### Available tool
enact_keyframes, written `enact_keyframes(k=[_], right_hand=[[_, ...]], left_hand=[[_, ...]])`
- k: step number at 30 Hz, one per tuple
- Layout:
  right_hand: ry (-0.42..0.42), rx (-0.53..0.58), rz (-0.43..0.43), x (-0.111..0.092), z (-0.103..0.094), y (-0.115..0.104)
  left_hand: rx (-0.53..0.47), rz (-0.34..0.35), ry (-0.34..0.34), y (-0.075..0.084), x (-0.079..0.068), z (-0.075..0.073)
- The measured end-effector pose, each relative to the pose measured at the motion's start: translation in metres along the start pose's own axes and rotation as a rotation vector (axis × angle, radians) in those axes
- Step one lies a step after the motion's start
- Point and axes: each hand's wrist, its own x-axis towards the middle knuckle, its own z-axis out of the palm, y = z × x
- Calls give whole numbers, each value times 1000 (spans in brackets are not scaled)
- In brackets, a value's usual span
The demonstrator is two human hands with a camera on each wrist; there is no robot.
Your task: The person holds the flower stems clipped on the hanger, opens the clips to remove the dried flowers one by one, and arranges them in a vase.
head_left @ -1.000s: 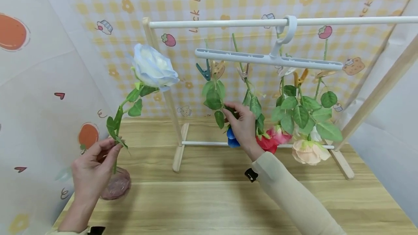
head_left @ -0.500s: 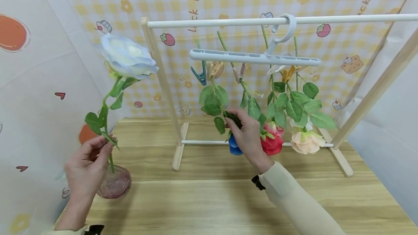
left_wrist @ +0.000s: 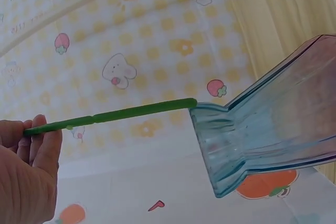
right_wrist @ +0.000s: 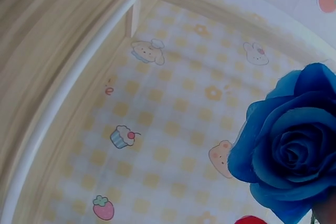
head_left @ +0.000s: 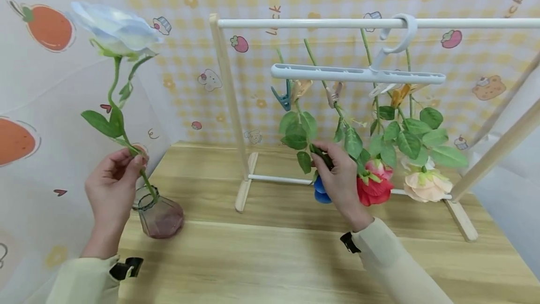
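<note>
My left hand (head_left: 111,186) pinches the green stem of a pale blue-white rose (head_left: 118,29), held upright with the bloom high at the left. In the left wrist view, the stem's cut end is right at the rim of a clear, pink-tinted glass vase (left_wrist: 283,119). At the rack, my right hand (head_left: 339,177) grips the stem of a blue rose (right_wrist: 294,150) that hangs head down. The hand covers part of this bloom in the head view. Its stem is clipped to a pale blue hanger (head_left: 358,75).
Beside the blue rose hang a red rose (head_left: 374,189), a pink rose and a peach rose (head_left: 427,186), held by clothespins. The hanger hooks over the rack's white top rail (head_left: 312,23). Wooden feet (head_left: 246,182) support the rack on the wooden table (head_left: 253,257).
My left hand has carried the pale rose left, and the rose has risen in view. My right hand stays on the blue rose's stem while the hanger's angle shifts slightly. The head view has shifted.
</note>
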Motion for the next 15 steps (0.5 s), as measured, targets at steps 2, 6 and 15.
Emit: enact_keyframes(k=[2,6,15], right_hand=[[5,-9,-1,-1,-2,1],[14,-29,-9,-2,-4,2],[7,-45,-38,-3,-2,3]], left_hand=[[5,6,22,2,4,1],[-91,-5,47,5,9,-2],[197,-61,90,-29,-9,-11]])
